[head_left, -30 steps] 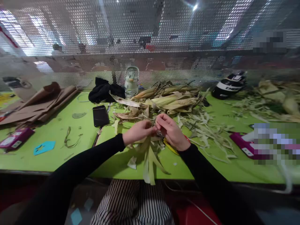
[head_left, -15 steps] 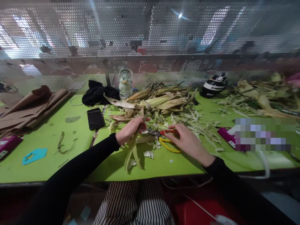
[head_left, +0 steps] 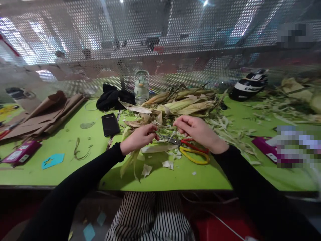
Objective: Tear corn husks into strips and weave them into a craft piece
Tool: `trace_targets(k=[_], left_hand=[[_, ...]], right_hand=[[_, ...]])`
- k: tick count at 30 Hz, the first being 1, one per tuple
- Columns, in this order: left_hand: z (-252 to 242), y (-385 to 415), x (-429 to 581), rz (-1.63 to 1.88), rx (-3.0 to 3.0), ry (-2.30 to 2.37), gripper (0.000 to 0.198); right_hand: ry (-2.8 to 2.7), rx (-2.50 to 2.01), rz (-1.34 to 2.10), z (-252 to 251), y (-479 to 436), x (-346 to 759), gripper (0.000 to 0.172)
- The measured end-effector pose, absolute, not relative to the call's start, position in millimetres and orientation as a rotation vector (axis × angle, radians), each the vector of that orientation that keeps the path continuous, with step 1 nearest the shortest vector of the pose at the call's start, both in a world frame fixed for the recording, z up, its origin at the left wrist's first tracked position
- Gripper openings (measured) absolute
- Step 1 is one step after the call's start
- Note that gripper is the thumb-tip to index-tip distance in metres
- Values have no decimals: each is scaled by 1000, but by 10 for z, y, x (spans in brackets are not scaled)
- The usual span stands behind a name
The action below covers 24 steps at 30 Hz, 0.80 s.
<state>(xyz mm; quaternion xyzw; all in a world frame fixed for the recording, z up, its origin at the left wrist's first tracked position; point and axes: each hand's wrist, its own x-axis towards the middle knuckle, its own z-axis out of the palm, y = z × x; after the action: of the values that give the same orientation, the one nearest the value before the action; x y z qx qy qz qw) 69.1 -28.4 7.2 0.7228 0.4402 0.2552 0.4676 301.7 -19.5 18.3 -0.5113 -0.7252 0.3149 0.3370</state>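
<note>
Husk strip (head_left: pixel 130 160) hanging down from left hand (head_left: pixel 139 138), pinched shut on its top end.
Lying just below right hand (head_left: pixel 195 131), fingers curled with nothing visibly held: scissors (head_left: pixel 192 150), long axis running left-right.

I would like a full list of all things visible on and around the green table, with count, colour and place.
table: one, bright green, across the view
corn husk pile: one, tan and green, centre back
husk strips: a few, pale green, hanging from the left hand
scissors: one pair, red and yellow handles, under the right wrist
phone: one, black, left of centre
bottle: one, pale green, by the mesh
black cloth: one, beside the bottle
helmet: one, black and white, back right
brown paper: stack, far left
left hand: pinching husk
right hand: fingers curled, above the scissors
</note>
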Motion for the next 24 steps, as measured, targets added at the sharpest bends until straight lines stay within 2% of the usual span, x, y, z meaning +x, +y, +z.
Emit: trace_targets(k=[3,6,9,12,15,19,22,24], left_hand=[[126,-314,665,594,1849,979,13],[180,-326,651,593,1828,934,19],[201,-322,628,603,1812,949,20],[181,-313,613,585,1814,949,18],[146,-301,631,540,1779,948,16],[140,-268,677,703,1672,1038,11],[170,-239,680,823,1405,964,8],[185,-231,669,859,1255,909,16]], right_hand=[[-1817,-1338,872,137,-162,3005,23],[-1795,-1224,1360,22,-221,2956,44],[-1780,-1140,1655,-44,-281,2941,41],[-1819,-1166,1586,25,-271,2951,37],[-1867,-1241,1334,217,-260,2943,38],[-1970,-1218,1098,416,-370,2928,35],[-2086,-1227,1059,369,-470,2979,37],[-2159,-1280,1047,284,-495,3035,40]])
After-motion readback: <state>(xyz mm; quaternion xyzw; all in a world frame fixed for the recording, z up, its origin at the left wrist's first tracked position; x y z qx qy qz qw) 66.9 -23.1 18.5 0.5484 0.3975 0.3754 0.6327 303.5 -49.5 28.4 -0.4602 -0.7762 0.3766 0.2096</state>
